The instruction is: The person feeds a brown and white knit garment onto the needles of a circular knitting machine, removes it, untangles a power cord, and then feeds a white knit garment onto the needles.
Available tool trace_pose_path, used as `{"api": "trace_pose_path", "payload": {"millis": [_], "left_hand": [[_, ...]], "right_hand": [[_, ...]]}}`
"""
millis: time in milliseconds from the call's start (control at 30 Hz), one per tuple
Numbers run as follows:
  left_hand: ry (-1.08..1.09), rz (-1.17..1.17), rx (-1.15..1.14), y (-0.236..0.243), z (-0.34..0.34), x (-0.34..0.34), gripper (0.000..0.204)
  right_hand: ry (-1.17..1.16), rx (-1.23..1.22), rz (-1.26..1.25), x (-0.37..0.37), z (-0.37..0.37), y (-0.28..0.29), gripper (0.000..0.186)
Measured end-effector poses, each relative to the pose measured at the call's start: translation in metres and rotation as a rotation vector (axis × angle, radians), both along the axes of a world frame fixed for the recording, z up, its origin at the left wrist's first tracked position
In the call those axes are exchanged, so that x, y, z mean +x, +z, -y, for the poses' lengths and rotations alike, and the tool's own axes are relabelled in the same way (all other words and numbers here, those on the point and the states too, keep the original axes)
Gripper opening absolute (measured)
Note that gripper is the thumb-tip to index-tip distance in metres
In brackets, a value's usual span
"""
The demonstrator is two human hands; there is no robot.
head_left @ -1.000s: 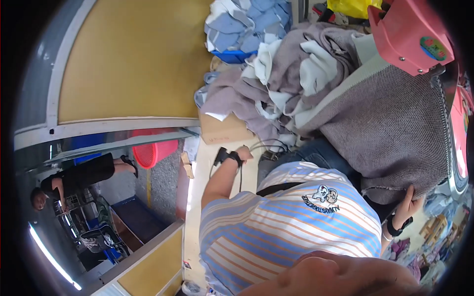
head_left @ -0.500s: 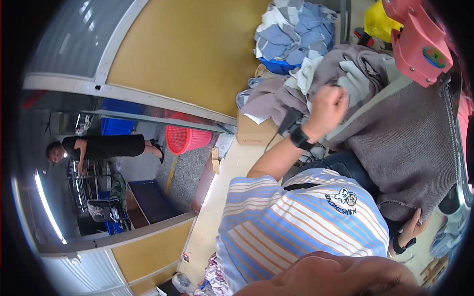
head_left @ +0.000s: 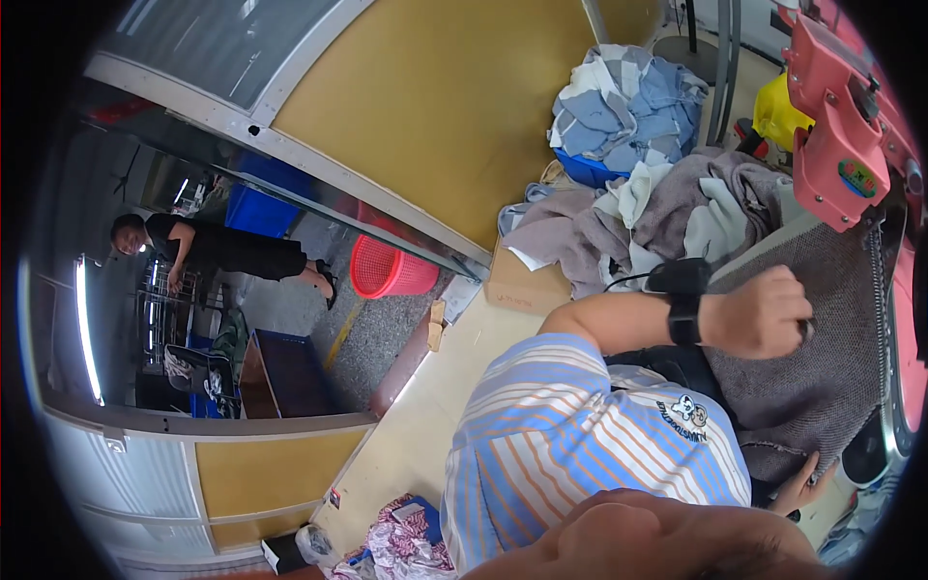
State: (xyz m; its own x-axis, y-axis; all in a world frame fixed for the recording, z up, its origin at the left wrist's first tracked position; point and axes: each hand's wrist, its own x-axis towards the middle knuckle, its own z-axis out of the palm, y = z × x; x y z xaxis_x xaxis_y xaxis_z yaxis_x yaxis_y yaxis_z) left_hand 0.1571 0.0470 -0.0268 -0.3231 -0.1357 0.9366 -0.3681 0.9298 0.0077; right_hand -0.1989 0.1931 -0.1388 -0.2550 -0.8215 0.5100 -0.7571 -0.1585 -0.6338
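My left hand (head_left: 759,314) is curled closed over the dark grey knitted fabric (head_left: 807,401). A small dark thing shows at its fingertips; its kind cannot be made out. A black watch-like band (head_left: 682,300) circles the left wrist. Beyond my striped shirt, my right hand (head_left: 800,491) grips the lower edge of the fabric, its fingers partly hidden. The fabric spreads over my lap up to a pink machine (head_left: 836,135) on the right. Along its far edge runs a row of small metal points (head_left: 881,319).
Grey and white knit pieces (head_left: 677,208) lie heaped beyond my lap near a cardboard box (head_left: 527,282). More pieces fill a blue tub (head_left: 588,170). A yellow bag (head_left: 778,111) is behind the machine. Through an opening at left, a person (head_left: 222,249) stands near a pink basket (head_left: 387,267).
My left hand has moved from beside the cloth heap to the right, over the grey fabric. The right hand keeps its hold at the lower edge. The whole view has shifted slightly.
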Motion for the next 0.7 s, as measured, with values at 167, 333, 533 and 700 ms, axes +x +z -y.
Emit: {"api": "trace_pose_path", "payload": {"millis": [167,333,533,700], "left_hand": [[0.457,0.238,0.582,-0.14,-0.036,0.094,0.013],[0.715,0.908,1.784,-0.311,-0.128,0.224,0.063],[0.523,1.089,2.223,-0.453,-0.194,0.237,0.067],[0.551,1.141,2.326,-0.473,-0.194,0.232,0.07]], "right_hand": [[-0.039,-0.03,-0.007,-0.001,0.006,-0.002,0.043],[0.014,0.007,0.143,0.003,0.011,0.0,0.046],[-0.019,0.066,0.166,0.016,0.012,0.013,0.046],[-0.007,0.1,0.289,0.019,0.013,0.021,0.045]]}}
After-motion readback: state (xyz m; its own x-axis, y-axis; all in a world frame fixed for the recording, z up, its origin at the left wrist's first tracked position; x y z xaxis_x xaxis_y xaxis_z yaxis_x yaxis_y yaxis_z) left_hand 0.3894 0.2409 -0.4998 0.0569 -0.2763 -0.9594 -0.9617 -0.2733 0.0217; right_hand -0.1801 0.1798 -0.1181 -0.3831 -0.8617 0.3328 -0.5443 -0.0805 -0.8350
